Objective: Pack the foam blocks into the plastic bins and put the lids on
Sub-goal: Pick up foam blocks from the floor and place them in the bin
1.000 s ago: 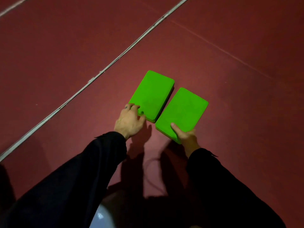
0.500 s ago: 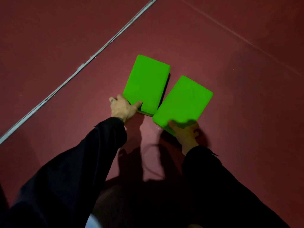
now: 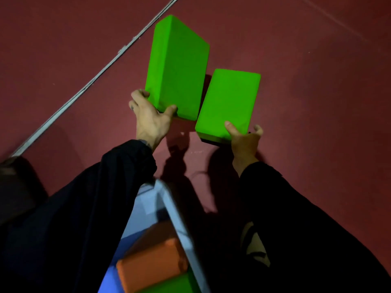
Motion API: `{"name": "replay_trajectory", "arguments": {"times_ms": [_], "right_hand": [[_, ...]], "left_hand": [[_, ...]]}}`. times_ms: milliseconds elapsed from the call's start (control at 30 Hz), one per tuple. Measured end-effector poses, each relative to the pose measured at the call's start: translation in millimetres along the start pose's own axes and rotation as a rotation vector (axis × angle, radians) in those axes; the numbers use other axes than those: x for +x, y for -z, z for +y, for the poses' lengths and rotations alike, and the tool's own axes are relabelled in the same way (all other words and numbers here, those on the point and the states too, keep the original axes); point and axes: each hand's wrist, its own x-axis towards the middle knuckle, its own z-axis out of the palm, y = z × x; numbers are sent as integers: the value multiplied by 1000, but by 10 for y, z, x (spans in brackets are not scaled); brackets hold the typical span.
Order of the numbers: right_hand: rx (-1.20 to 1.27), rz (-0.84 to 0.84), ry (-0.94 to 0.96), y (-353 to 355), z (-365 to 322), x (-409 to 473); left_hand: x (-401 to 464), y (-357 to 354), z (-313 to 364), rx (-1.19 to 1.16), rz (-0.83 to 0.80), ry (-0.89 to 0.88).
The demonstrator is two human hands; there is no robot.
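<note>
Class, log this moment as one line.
left hand: grips green block | right hand: grips second green block | bin: orange block inside

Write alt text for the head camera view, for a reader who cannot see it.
A person's left hand and right hand each grip a bright green foam block, the left block and the right block, above a dark red floor. Below, a pale plastic bin holds an orange block and another green block.

A single head-worn wide-angle camera looks steeply down from close above, facing forward over the dark red floor (image 3: pixel 317 102); the pale plastic bin's rim (image 3: pixel 179 225) lies nearest, bottom centre.
</note>
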Motion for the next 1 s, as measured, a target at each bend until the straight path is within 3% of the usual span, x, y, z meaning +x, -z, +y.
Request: {"name": "replay_trajectory", "arguments": {"times_ms": [200,400,567,667,900,1000], "right_hand": [[28,-132,-23,550,-263,-881],[106,-242,141,1209,-1085,-2212],[3,-250,354,1633,-1385,-3222],[-10,-343,467,1850,-1356,-3733],[-238,-374,847,1828,-1185,-4363],[-409,-359,986,1762,-997,-4427]], "left_hand": [[-998,846,125,-174,157,-7],[-2072,2274,128,-274,289,-34],[-3220,3145,-13,-115,391,-128],[-3718,3423,-316,-7,440,-164],[-3933,3445,-971,554,267,-505],[-3822,3269,-1151,796,105,-579]]}}
